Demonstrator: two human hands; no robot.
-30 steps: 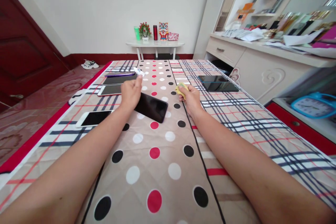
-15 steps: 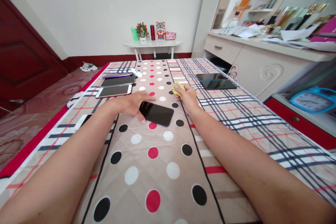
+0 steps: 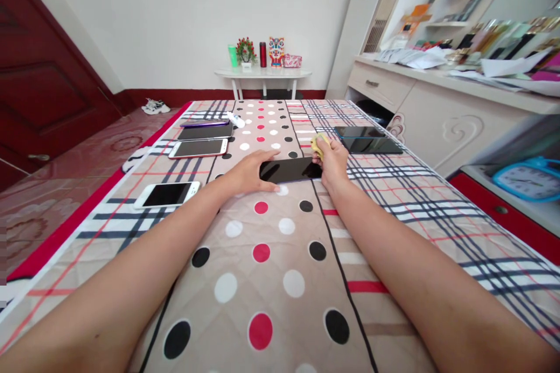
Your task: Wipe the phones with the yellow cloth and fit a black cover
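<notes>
On the spotted bedspread [image 3: 262, 280], the black phone [image 3: 291, 170] is now lying crosswise, shifted rightward; left hand [image 3: 247, 173] is pressing it flat, fingers spread; right hand [image 3: 333, 158], closed around a yellow cloth [image 3: 318, 143], is meeting the phone's edge, so wiping appears imminent.

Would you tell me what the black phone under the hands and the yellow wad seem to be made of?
Black phone: glossy glass front, judging by the mirror-like reflections. Yellow wad in the right hand: soft and crumpled, probably cloth, though sponge is possible.
</notes>
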